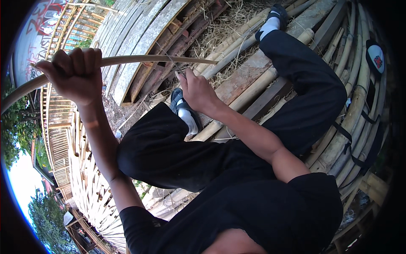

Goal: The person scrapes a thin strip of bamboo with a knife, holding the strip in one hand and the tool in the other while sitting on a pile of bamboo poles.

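Observation:
A long, pale bamboo strip [139, 59] runs in a curve from the left rim to a tip beyond my right hand. My left hand [78, 76] is closed round the strip, knuckles up. My right hand [199, 94] grips a thin-bladed knife [177, 67] whose handle is mostly hidden in the fingers. The narrow dark blade points up and left, and it crosses the strip near the strip's far end. Whether the edge touches the strip is hard to tell.
I sit on bamboo poles [359, 93], legs in dark trousers [313, 84] bent before me. Weathered planks [139, 25] lie beyond, with dry shavings [215, 36] nearby. A cap [375, 58] and black straps [359, 163] rest at right. Bamboo fencing [57, 101] stands at left.

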The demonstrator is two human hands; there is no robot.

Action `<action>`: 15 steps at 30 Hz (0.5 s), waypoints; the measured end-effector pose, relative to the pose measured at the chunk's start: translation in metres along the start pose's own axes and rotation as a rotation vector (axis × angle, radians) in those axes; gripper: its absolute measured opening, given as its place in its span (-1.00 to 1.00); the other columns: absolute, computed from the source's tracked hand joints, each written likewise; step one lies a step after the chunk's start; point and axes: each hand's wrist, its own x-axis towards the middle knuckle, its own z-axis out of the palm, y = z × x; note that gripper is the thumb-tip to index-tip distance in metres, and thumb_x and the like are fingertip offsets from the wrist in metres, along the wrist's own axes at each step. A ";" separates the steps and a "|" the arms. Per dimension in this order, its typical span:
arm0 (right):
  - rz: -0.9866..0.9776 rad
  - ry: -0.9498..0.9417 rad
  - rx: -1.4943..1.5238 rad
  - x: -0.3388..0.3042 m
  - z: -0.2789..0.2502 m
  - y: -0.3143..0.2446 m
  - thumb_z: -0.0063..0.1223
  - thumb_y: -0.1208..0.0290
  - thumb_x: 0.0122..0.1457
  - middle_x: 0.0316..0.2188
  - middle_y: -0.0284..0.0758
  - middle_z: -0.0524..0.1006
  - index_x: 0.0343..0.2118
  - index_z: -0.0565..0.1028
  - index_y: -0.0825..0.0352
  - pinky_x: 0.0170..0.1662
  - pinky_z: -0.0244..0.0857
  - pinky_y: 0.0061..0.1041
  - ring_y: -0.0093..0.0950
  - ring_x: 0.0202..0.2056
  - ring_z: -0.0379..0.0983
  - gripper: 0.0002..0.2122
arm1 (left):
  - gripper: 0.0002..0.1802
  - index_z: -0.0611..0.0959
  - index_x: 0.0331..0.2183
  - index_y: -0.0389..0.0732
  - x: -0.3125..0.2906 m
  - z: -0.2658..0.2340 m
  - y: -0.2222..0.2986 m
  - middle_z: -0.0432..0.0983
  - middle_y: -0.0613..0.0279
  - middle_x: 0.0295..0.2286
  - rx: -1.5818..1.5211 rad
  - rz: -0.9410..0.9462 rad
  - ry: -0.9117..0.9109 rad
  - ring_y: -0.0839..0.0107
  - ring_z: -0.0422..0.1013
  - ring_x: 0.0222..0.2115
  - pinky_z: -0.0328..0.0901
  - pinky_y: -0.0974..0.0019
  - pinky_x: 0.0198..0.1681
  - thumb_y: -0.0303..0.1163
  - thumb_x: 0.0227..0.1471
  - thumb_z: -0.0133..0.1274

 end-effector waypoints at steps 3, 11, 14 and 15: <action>-0.023 -0.031 0.019 0.000 -0.013 -0.020 -0.27 0.28 0.23 -0.66 0.10 0.41 -0.41 0.27 0.46 -0.45 0.22 -0.01 0.10 -0.49 0.38 -0.72 | -0.37 0.08 -0.77 -0.01 -0.002 0.004 0.001 -0.21 0.46 -0.86 0.033 -0.003 0.014 0.56 -0.29 -0.82 -0.30 0.41 -0.71 0.20 0.12 -0.40; 0.103 -0.012 -0.057 0.009 -0.004 0.032 -0.29 0.24 0.23 -0.61 0.13 0.42 -0.42 0.30 0.48 -0.36 0.22 -0.03 0.09 -0.42 0.38 -0.68 | -0.38 0.06 -0.77 0.01 0.000 0.004 0.003 -0.21 0.48 -0.86 -0.011 -0.020 -0.061 0.57 -0.30 -0.81 -0.28 0.41 -0.69 0.20 0.12 -0.41; -0.039 -0.013 0.038 -0.001 -0.005 -0.004 -0.27 0.27 0.23 -0.68 0.09 0.39 -0.44 0.29 0.48 -0.45 0.21 -0.04 0.10 -0.51 0.36 -0.69 | -0.38 0.07 -0.78 0.02 -0.004 0.001 0.002 -0.19 0.48 -0.86 0.015 -0.033 -0.053 0.57 -0.29 -0.80 -0.25 0.42 -0.68 0.19 0.12 -0.40; -0.046 -0.018 0.057 0.000 -0.006 -0.009 -0.27 0.27 0.23 -0.67 0.10 0.40 -0.44 0.30 0.48 -0.43 0.21 -0.04 0.10 -0.49 0.36 -0.69 | -0.38 0.07 -0.78 0.02 -0.002 0.003 0.002 -0.19 0.48 -0.86 0.028 -0.026 -0.067 0.57 -0.29 -0.80 -0.25 0.42 -0.68 0.19 0.12 -0.41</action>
